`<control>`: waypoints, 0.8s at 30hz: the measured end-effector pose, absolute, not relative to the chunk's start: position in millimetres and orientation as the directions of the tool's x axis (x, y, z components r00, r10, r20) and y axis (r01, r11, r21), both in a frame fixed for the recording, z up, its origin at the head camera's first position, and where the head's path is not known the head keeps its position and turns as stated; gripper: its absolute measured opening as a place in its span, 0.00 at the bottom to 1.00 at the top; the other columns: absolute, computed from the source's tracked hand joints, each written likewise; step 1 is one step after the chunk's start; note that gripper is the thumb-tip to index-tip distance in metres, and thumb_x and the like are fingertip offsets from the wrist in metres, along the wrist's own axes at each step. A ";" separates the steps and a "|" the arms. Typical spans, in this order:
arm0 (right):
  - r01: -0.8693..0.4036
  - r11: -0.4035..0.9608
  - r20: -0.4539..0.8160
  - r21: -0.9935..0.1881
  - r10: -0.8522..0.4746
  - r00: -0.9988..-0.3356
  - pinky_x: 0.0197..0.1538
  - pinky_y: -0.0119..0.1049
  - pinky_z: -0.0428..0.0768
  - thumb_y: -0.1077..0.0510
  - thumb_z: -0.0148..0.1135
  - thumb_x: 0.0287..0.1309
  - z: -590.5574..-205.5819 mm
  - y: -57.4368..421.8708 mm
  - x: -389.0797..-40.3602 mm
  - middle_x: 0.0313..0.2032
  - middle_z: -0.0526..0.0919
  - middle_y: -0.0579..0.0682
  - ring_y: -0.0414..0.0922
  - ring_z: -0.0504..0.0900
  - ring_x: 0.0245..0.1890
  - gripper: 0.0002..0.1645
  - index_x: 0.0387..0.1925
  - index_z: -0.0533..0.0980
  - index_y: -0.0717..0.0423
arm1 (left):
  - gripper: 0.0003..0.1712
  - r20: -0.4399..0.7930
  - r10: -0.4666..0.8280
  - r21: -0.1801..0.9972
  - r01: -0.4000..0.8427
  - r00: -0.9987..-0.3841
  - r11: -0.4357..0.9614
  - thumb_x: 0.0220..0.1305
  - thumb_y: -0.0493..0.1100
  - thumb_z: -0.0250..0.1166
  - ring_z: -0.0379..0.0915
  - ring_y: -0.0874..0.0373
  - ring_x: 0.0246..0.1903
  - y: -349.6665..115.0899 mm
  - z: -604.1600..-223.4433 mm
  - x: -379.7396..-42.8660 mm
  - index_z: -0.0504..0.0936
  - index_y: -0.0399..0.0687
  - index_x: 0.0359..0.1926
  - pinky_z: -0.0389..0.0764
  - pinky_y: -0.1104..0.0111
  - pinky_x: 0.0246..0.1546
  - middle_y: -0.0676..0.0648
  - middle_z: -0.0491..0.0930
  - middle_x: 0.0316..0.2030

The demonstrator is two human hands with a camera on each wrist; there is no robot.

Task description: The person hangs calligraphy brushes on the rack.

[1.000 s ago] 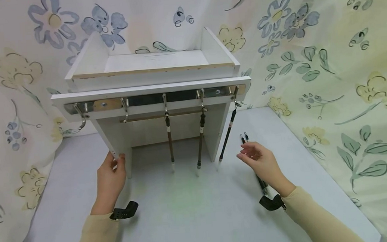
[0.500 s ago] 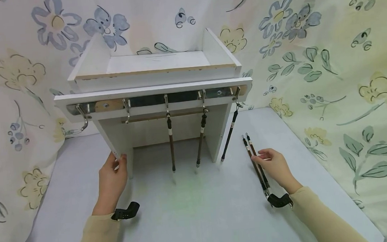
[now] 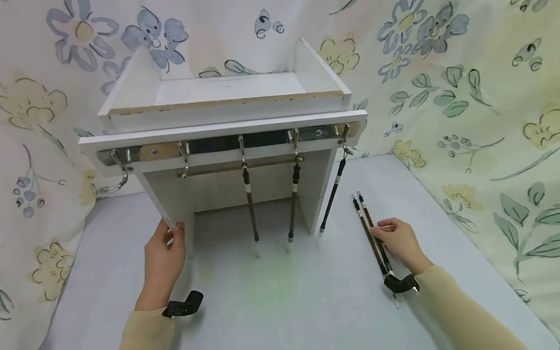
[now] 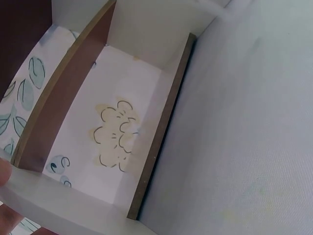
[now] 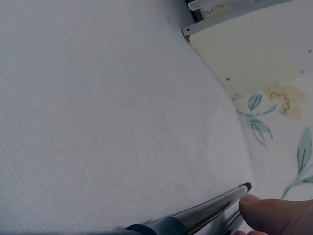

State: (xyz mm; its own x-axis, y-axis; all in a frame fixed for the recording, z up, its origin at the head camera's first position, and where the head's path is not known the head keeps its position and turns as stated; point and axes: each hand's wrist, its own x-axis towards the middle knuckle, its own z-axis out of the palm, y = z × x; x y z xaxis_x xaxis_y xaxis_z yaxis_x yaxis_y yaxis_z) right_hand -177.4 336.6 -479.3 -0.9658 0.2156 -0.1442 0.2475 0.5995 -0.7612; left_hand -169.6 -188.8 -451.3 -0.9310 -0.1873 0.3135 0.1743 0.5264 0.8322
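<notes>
Grips front edge of left side panel (image 3: 171,198) with left hand (image 3: 163,264), low on the white rack (image 3: 230,127), closed between thumb and fingers. Has right hand (image 3: 403,240) at the right loose brush (image 3: 366,211), with thumb and bent fingers drawn close together; cannot tell if pinched or only touched. Overlaps the shaft with the thumb tip in right wrist view. Lies next to left loose brush (image 3: 368,232), nearly parallel, both on the white table (image 3: 270,319), right of the rack, loop ends pointing away from the person.

Hanging from the metal hooks (image 3: 119,167), third to fifth from left: middle brush (image 3: 250,203), fourth-hook brush (image 3: 293,200) and far-right brush (image 3: 332,197), this last one slanted. Shows brown board (image 4: 63,90) inside the rack in left wrist view. Behind: floral cloth (image 3: 472,102). Also on wrists: black cameras (image 3: 184,305), beside beige sleeves (image 3: 140,344).
</notes>
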 end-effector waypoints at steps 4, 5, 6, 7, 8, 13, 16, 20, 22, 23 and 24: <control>0.247 0.630 -0.127 -0.736 0.230 -0.965 0.36 0.35 0.78 0.47 0.65 0.61 -483.1 337.4 -180.1 0.43 0.81 0.60 0.50 0.80 0.40 0.26 0.51 0.75 0.63 | 0.26 0.318 -0.190 0.831 0.176 -0.929 0.528 0.74 0.51 0.50 0.72 0.36 0.56 -188.6 -451.1 -170.2 0.67 0.49 0.68 0.79 0.45 0.46 0.37 0.70 0.62; 0.248 0.634 -0.127 -0.732 0.230 -0.965 0.36 0.35 0.78 0.47 0.65 0.61 -483.5 337.2 -180.4 0.43 0.81 0.60 0.50 0.80 0.40 0.26 0.51 0.75 0.63 | 0.26 0.318 -0.190 0.831 0.177 -0.929 0.528 0.74 0.51 0.50 0.72 0.36 0.55 -188.6 -451.0 -170.3 0.67 0.49 0.68 0.79 0.45 0.46 0.37 0.70 0.62; 0.250 0.637 -0.127 -0.729 0.233 -0.964 0.35 0.36 0.77 0.48 0.65 0.61 -483.8 337.0 -180.7 0.43 0.81 0.61 0.50 0.80 0.40 0.26 0.51 0.75 0.63 | 0.26 0.317 -0.190 0.831 0.176 -0.929 0.528 0.74 0.51 0.50 0.72 0.36 0.55 -188.4 -450.9 -170.3 0.67 0.49 0.68 0.79 0.45 0.45 0.37 0.70 0.62; 0.253 0.638 -0.128 -0.727 0.236 -0.963 0.35 0.36 0.77 0.48 0.65 0.61 -483.9 336.7 -181.0 0.43 0.81 0.61 0.51 0.80 0.40 0.25 0.50 0.75 0.63 | 0.26 0.317 -0.190 0.831 0.176 -0.929 0.528 0.74 0.51 0.50 0.72 0.36 0.55 -188.3 -450.8 -170.2 0.67 0.49 0.68 0.79 0.44 0.45 0.37 0.70 0.62; 0.257 0.638 -0.129 -0.726 0.240 -0.962 0.35 0.36 0.77 0.48 0.65 0.61 -483.7 336.2 -181.2 0.43 0.82 0.61 0.51 0.80 0.40 0.25 0.50 0.75 0.63 | 0.26 0.316 -0.189 0.831 0.175 -0.930 0.527 0.74 0.51 0.50 0.72 0.36 0.55 -188.2 -450.6 -170.1 0.67 0.49 0.68 0.79 0.44 0.45 0.37 0.70 0.62; 0.264 0.632 -0.130 -0.728 0.251 -0.959 0.34 0.35 0.77 0.51 0.65 0.61 -480.7 334.1 -182.2 0.43 0.82 0.63 0.51 0.81 0.39 0.23 0.49 0.76 0.65 | 0.25 0.316 -0.187 0.831 0.176 -0.930 0.527 0.75 0.51 0.50 0.72 0.35 0.55 -188.2 -450.0 -170.2 0.68 0.48 0.68 0.78 0.44 0.45 0.36 0.71 0.62; 0.260 0.626 -0.122 -0.736 0.255 -0.959 0.34 0.35 0.77 0.52 0.65 0.60 -479.4 334.1 -183.5 0.43 0.82 0.64 0.50 0.81 0.38 0.22 0.48 0.76 0.65 | 0.25 0.319 -0.186 0.832 0.180 -0.930 0.525 0.75 0.50 0.50 0.71 0.36 0.56 -188.2 -448.9 -170.4 0.68 0.48 0.68 0.78 0.44 0.46 0.36 0.70 0.62; 0.262 0.616 -0.122 -0.743 0.261 -0.958 0.34 0.35 0.78 0.53 0.65 0.60 -480.9 335.4 -184.5 0.42 0.83 0.63 0.49 0.81 0.37 0.21 0.48 0.77 0.65 | 0.25 0.323 -0.186 0.831 0.185 -0.928 0.524 0.75 0.50 0.50 0.71 0.36 0.56 -188.3 -448.4 -170.1 0.67 0.48 0.68 0.78 0.45 0.47 0.36 0.70 0.62; 0.267 0.609 -0.127 -0.747 0.264 -0.956 0.34 0.34 0.77 0.53 0.65 0.59 -482.6 336.3 -184.3 0.42 0.83 0.62 0.49 0.81 0.37 0.21 0.47 0.77 0.64 | 0.25 0.322 -0.185 0.831 0.184 -0.928 0.525 0.75 0.50 0.50 0.71 0.36 0.56 -188.3 -449.1 -169.8 0.67 0.49 0.69 0.79 0.45 0.46 0.36 0.70 0.62; 0.270 0.605 -0.131 -0.749 0.265 -0.955 0.34 0.34 0.77 0.53 0.65 0.59 -483.7 337.0 -184.2 0.41 0.83 0.61 0.48 0.80 0.36 0.21 0.47 0.77 0.64 | 0.25 0.323 -0.186 0.831 0.184 -0.928 0.525 0.75 0.50 0.50 0.72 0.36 0.56 -188.3 -449.4 -169.6 0.67 0.49 0.68 0.79 0.45 0.46 0.36 0.70 0.62; 0.277 0.599 -0.137 -0.751 0.269 -0.953 0.34 0.34 0.77 0.53 0.65 0.59 -484.9 337.8 -184.3 0.41 0.83 0.61 0.47 0.80 0.36 0.20 0.46 0.78 0.64 | 0.25 0.323 -0.186 0.831 0.184 -0.928 0.525 0.75 0.50 0.50 0.72 0.36 0.55 -188.2 -449.8 -169.6 0.67 0.49 0.68 0.79 0.45 0.46 0.36 0.70 0.62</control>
